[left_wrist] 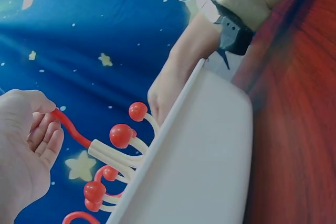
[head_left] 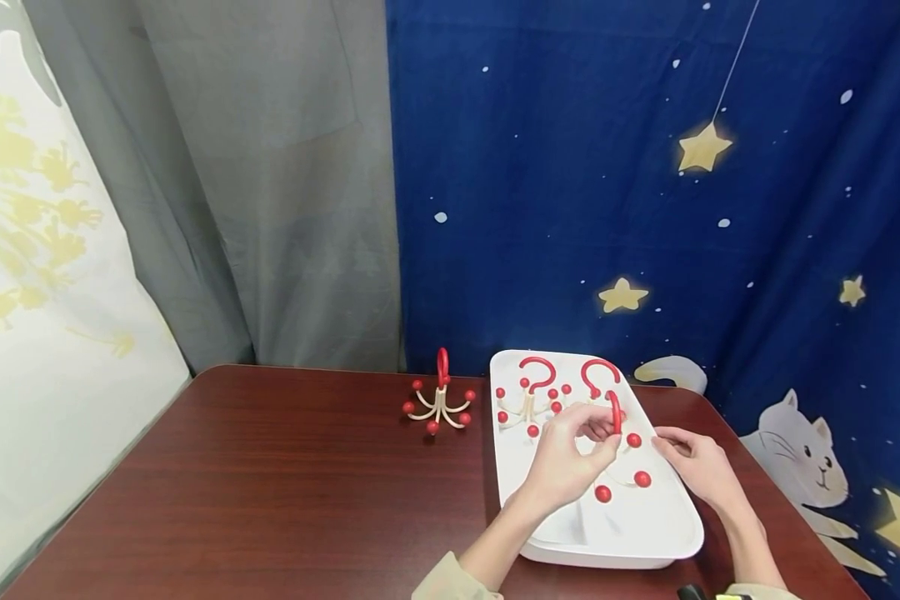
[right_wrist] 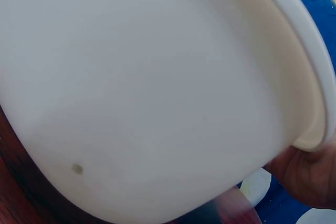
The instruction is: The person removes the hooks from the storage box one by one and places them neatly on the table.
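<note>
While the left hand (head_left: 573, 454) pinches the red top hook (head_left: 616, 412) of the near hanger (left_wrist: 109, 154) with thumb and fingers, the right hand (head_left: 696, 467) grips the right rim of the white tray (head_left: 648, 518). In the left wrist view, the left hand's other fingers curl loosely under the thumb, off the hook. The near hanger is within the rim of the tray, toward its right side, with its cream prongs spread and their red balls turned up; whether it touches the tray's floor is hidden by the tray's wall and the hand.

At the far-left part of the tray stands the second hanger (head_left: 528, 407), its red hook bent over to the right. The third hanger (head_left: 600, 362) is at the far-right part of the tray, mostly covered by the left hand. Outside the tray, just beside its far-left corner, the fourth hanger (head_left: 440, 404) stands upright on the brown surface (head_left: 270, 483).

Beyond the tray hang a grey curtain (head_left: 285, 167) and a blue curtain (head_left: 540, 167), the blue one printed with yellow stars. To the right of the tray, a white cat (head_left: 802, 454) shows on the blue cloth.
</note>
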`<state>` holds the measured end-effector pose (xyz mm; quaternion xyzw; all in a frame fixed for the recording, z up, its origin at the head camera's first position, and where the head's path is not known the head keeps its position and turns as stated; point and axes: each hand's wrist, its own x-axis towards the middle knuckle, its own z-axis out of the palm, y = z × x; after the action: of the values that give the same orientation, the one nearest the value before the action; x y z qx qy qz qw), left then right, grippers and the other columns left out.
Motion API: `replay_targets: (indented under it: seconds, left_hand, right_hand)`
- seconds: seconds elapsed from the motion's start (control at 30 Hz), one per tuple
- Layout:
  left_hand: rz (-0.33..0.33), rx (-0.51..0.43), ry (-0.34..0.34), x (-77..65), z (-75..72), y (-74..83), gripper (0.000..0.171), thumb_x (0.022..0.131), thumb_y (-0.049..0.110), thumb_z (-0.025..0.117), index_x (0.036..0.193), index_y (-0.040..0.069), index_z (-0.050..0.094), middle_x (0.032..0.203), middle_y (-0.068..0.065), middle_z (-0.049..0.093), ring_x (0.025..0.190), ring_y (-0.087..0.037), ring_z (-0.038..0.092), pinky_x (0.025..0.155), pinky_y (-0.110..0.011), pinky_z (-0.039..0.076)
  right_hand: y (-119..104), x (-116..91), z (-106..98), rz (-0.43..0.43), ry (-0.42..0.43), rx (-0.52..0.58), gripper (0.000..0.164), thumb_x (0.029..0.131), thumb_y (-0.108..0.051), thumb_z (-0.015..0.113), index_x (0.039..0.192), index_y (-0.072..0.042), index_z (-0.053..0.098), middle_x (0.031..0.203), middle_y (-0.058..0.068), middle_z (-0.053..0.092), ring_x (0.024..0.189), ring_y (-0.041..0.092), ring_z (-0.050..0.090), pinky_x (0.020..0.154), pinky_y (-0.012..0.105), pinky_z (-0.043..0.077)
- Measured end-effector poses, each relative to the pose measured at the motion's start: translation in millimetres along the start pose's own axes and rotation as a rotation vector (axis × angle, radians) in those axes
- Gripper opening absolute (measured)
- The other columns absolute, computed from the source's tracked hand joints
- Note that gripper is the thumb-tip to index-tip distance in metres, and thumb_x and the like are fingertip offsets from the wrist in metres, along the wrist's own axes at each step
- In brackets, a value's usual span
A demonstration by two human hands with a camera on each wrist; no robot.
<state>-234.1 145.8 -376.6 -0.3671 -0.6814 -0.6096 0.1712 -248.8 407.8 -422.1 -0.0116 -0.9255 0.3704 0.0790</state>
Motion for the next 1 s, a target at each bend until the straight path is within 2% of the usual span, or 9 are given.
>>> replay_targets:
  seconds: [0.1,0.13,0.17,0.33,0.37,0.77,1.0]
  left_hand:
    - [-0.019,-0.016,0.016,0.1,-10.6,0.9,0.018,0.089,-0.002,0.072,0.107,0.003,0.071,0.091,-0.005,0.068,0.083,-0.006,0.062,0.081,-0.025,0.056]
    - [-0.025,-0.014,0.021,0.2,-14.4,1.1,0.018,0.089,-0.002,0.072,0.106,0.004,0.071,0.091,-0.005,0.068,0.083,-0.006,0.062,0.088,-0.027,0.054]
    - [-0.028,-0.015,0.025,0.5,-18.0,1.4,0.018,0.089,-0.002,0.072,0.106,0.003,0.071,0.09,-0.005,0.068,0.083,-0.006,0.062,0.089,-0.029,0.053]
    - [-0.02,-0.011,0.05,1.0,-34.4,2.7,0.018,0.087,-0.002,0.072,0.105,0.001,0.07,0.089,-0.008,0.068,0.082,-0.005,0.061,0.089,-0.027,0.052]
    - [-0.014,-0.014,0.053,1.0,-37.3,3.1,0.018,0.087,-0.003,0.072,0.105,0.0,0.07,0.089,-0.009,0.067,0.081,-0.006,0.061,0.081,-0.026,0.055]
    - [0.085,0.03,0.089,3.0,-72.8,5.8,0.02,0.088,-0.002,0.072,0.108,0.001,0.07,0.092,-0.01,0.068,0.083,-0.014,0.064,0.081,-0.027,0.055]
    - [0.092,0.088,0.111,2.1,-98.4,8.7,0.019,0.09,-0.001,0.072,0.108,0.002,0.07,0.094,-0.011,0.068,0.085,-0.017,0.064,0.08,-0.027,0.054]
  right_hand:
    - [-0.7,-0.4,0.3,0.006,0.0,-0.012,0.049,0.103,-0.03,0.059,0.131,0.011,0.057,0.112,0.027,0.069,0.089,0.028,0.072,0.067,0.023,0.055]
    - [-0.9,-0.7,0.5,0.009,0.002,-0.013,0.049,0.103,-0.03,0.059,0.131,0.011,0.058,0.113,0.027,0.069,0.09,0.028,0.072,0.067,0.023,0.055]
    - [-1.0,-0.8,0.4,0.007,0.002,-0.016,0.049,0.103,-0.029,0.059,0.131,0.011,0.058,0.113,0.027,0.069,0.09,0.028,0.071,0.067,0.023,0.055]
    - [-1.6,-1.6,-0.3,0.003,0.006,-0.014,0.048,0.103,-0.028,0.059,0.131,0.011,0.058,0.112,0.027,0.07,0.089,0.027,0.071,0.067,0.023,0.055]
    - [-1.6,-1.7,-0.5,0.003,0.006,-0.014,0.049,0.103,-0.029,0.059,0.131,0.011,0.058,0.112,0.027,0.07,0.089,0.027,0.071,0.067,0.024,0.055]
    - [-1.0,-1.7,-0.1,-0.005,0.012,-0.019,0.048,0.103,-0.029,0.059,0.13,0.011,0.058,0.111,0.027,0.07,0.087,0.026,0.071,0.066,0.023,0.055]
    - [-0.1,-2.4,1.0,-0.002,0.017,-0.019,0.047,0.103,-0.027,0.06,0.13,0.011,0.059,0.112,0.027,0.07,0.089,0.027,0.071,0.067,0.024,0.055]
